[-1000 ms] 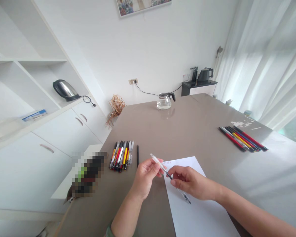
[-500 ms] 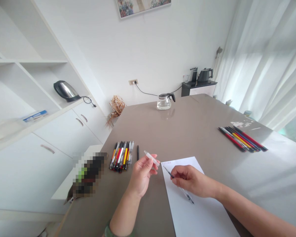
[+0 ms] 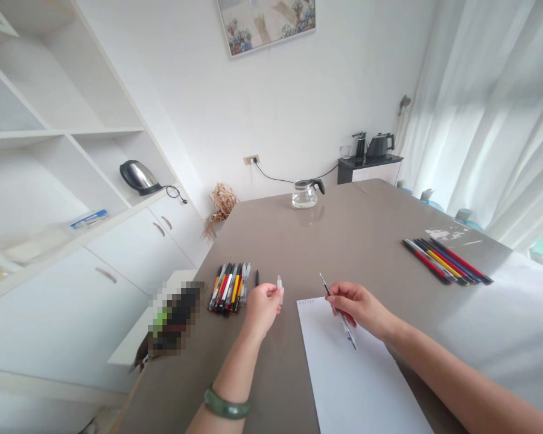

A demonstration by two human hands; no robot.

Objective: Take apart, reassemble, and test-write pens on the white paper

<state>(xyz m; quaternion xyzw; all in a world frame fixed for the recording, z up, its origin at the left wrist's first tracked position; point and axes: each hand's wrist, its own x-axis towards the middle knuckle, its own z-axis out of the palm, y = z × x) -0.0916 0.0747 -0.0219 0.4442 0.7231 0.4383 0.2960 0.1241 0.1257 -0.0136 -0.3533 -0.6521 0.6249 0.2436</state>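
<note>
My left hand [image 3: 263,308] pinches a small translucent pen part [image 3: 279,282], cap or barrel I cannot tell, just left of the paper. In my right hand [image 3: 355,304] is a clear pen [image 3: 349,335], its bare metal tip pointing up and away and its dark middle between the fingers. Beneath it lies a white sheet of paper [image 3: 357,386] with a short row of small marks at its top left corner. Beyond my left hand, a bundle of mixed pens [image 3: 228,289] lies beside a single black pen [image 3: 257,278].
Several coloured pens [image 3: 447,262] lie side by side at the table's right. A glass pot [image 3: 304,196] with a black handle stands at the far end of the brown table [image 3: 344,235]. A blurred-out dark object [image 3: 176,319] sits off the left edge.
My left hand has turned, and the translucent part now stands nearly upright in it. My right hand has lifted the pen, its tip swinging up and away from the row of marks.
</note>
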